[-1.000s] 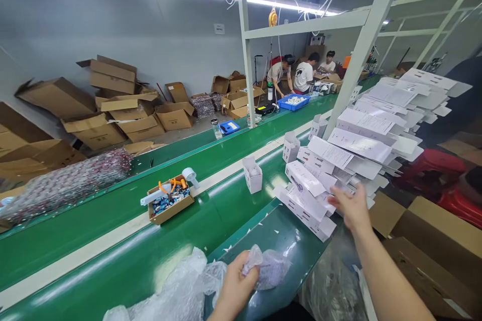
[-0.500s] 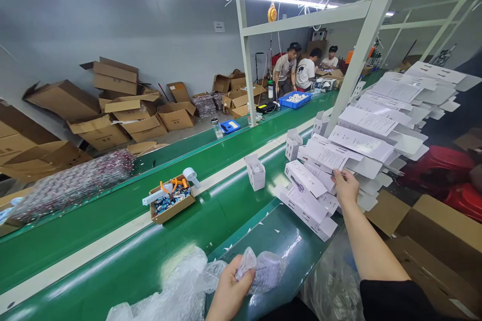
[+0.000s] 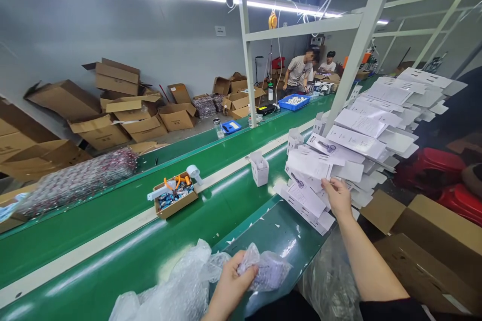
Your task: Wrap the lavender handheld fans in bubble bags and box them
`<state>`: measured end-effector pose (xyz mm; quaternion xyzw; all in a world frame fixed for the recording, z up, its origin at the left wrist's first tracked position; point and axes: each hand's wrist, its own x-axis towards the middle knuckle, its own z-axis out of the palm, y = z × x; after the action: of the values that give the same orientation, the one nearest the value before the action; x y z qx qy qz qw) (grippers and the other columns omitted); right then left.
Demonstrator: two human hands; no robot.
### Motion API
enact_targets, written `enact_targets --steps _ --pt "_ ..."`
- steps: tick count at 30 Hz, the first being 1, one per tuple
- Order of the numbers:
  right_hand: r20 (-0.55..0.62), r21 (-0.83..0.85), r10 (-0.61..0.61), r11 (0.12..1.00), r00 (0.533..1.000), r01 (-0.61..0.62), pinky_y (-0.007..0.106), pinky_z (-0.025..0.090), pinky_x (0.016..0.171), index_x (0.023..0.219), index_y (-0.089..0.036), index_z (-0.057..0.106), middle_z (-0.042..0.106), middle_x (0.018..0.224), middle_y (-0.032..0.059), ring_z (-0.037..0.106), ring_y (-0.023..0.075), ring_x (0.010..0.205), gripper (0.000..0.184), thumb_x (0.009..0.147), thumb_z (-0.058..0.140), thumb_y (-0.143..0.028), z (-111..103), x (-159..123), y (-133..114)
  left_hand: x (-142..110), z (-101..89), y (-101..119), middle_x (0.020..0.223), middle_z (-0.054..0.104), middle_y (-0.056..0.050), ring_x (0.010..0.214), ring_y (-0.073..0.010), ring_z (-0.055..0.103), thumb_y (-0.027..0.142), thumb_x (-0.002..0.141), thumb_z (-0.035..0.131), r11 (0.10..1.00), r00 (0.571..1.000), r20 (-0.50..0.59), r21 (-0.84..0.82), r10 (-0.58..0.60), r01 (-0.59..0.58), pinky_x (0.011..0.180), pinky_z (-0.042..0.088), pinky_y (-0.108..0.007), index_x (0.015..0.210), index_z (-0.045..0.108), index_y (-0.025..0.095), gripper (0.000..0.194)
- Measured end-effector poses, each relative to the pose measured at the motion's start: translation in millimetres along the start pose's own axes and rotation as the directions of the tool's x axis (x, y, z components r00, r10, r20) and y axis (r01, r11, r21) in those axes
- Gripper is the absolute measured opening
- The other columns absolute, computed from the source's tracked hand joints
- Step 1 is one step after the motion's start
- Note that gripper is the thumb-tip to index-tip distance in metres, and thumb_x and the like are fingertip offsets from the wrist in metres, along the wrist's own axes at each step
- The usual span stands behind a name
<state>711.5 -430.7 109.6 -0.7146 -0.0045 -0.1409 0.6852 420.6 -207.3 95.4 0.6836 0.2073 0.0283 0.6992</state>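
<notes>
My left hand [image 3: 236,281] is closed around an object in bubble wrap [image 3: 269,271], above the dark green work surface at the front. What lies inside the wrap shows only as a pale lilac shape. On the right, my right hand [image 3: 338,199] pinches the edge of a white carton [image 3: 309,163] that lies over other flat printed cartons [image 3: 307,193]. The side facing me looks blank. Behind it, a large overlapping stack of white cartons [image 3: 361,130] reaches back and to the right. Loose bubble wrap [image 3: 176,286] is heaped left of my left hand.
Across the green belt [image 3: 113,256] stand an open white box [image 3: 259,169] and a small cardboard box [image 3: 176,201] of blue parts and orange-handled tools. A frame post [image 3: 359,45] rises beside the stack. Brown cartons [image 3: 433,261] lie at right. Co-workers [image 3: 299,72] stand farther back.
My right hand has moved slightly left and down, drawing a carton off the stack and over the nearer ones. My left hand still holds the wrapped object. A co-worker in the background leans farther right.
</notes>
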Motion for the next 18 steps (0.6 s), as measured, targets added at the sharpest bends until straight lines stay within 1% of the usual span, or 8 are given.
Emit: enact_targets --steps 2,4,7,9,11,13,15,18 --pt "0.132 -0.125 -0.098 0.985 0.986 0.115 0.041 0.040 0.097 0.068 -0.018 0.066 0.054 0.110 0.0104 0.045 0.0296 0.117 0.031 0.059 0.073 -0.047 -4.7 -25.3 -11.9 -4.9 -16.4 6.5 0.066 0.055 0.000 0.062 -0.0129 0.049 0.040 0.071 0.067 0.998 0.999 -0.042 -0.055 -0.004 0.001 0.058 0.038 -0.023 0.080 0.062 0.013 0.029" --pt "0.368 -0.249 -0.206 0.918 0.907 0.309 0.040 0.036 0.100 0.070 -0.019 0.066 0.049 0.116 0.0106 0.044 0.0297 0.119 0.027 0.060 0.073 -0.044 -4.5 -52.8 -20.2 -10.9 -37.7 16.8 0.066 0.056 0.000 0.061 -0.0128 0.050 0.039 0.067 0.070 0.988 0.990 -0.140 -0.153 -0.005 -0.017 0.057 0.039 -0.023 0.081 0.062 0.012 0.031" --pt "0.701 -0.248 -0.213 0.822 0.680 0.513 0.040 0.039 0.097 0.086 -0.021 0.062 0.049 0.114 0.0102 0.050 0.0275 0.110 0.031 0.063 0.073 -0.039 8.2 -94.6 -20.1 -19.4 -65.9 34.2 0.064 0.056 0.002 0.056 -0.0111 0.050 0.035 0.059 0.074 0.947 0.949 -0.315 -0.303 0.009 -0.109 0.054 0.039 -0.022 0.080 0.059 0.013 0.034" --pt "0.838 -0.168 -0.160 0.834 0.522 0.525 0.040 0.039 0.098 0.096 -0.021 0.058 0.047 0.118 0.0106 0.049 0.0267 0.112 0.035 0.066 0.070 -0.034 21.9 -122.2 -11.3 -21.4 -73.3 41.4 0.065 0.056 0.002 0.055 -0.0106 0.050 0.034 0.060 0.073 0.922 0.917 -0.397 -0.342 0.031 -0.179 0.054 0.039 -0.022 0.082 0.057 0.014 0.034" --pt "0.917 -0.080 -0.127 0.869 0.377 0.488 0.042 0.037 0.100 0.105 -0.021 0.055 0.045 0.123 0.0113 0.046 0.0268 0.116 0.040 0.068 0.068 -0.030 35.2 -147.7 2.0 -19.6 -69.5 41.1 0.065 0.056 0.002 0.055 -0.0112 0.050 0.036 0.064 0.068 0.935 0.907 -0.415 -0.290 0.070 -0.205 0.055 0.041 -0.023 0.084 0.055 0.014 0.032" --pt "0.945 -0.024 -0.117 0.907 0.305 0.421 0.044 0.037 0.100 0.110 -0.021 0.053 0.044 0.124 0.0117 0.045 0.0277 0.118 0.046 0.068 0.068 -0.030 45.0 -168.4 16.9 -16.7 -57.8 33.5 0.065 0.055 0.001 0.058 -0.0128 0.051 0.038 0.070 0.062 0.980 0.907 -0.398 -0.075 0.140 -0.185 0.058 0.043 -0.026 0.081 0.054 0.015 0.026" --pt "0.945 0.000 -0.123 0.927 0.304 0.376 0.045 0.040 0.097 0.108 -0.020 0.053 0.044 0.122 0.0118 0.046 0.0277 0.116 0.042 0.070 0.066 -0.030 50.9 -183.1 30.8 -16.3 -42.9 22.6 0.070 0.056 -0.001 0.066 -0.0156 0.053 0.035 0.077 0.055 0.947 0.886 -0.390 0.288 0.251 -0.142 0.065 0.045 -0.029 0.080 0.055 0.015 0.020" --pt "0.938 0.039 -0.173 0.914 0.300 0.405 0.043 0.044 0.094 0.104 -0.020 0.052 0.044 0.119 0.0120 0.048 0.0252 0.114 0.028 0.078 0.057 -0.026 54.9 -198.0 48.1 -21.4 -20.3 12.9 0.087 0.058 -0.007 0.084 -0.0203 0.054 0.026 0.084 0.045 0.658 0.877 -0.279 0.751 0.392 -0.054 0.078 0.045 -0.034 0.086 0.056 0.016 0.015"
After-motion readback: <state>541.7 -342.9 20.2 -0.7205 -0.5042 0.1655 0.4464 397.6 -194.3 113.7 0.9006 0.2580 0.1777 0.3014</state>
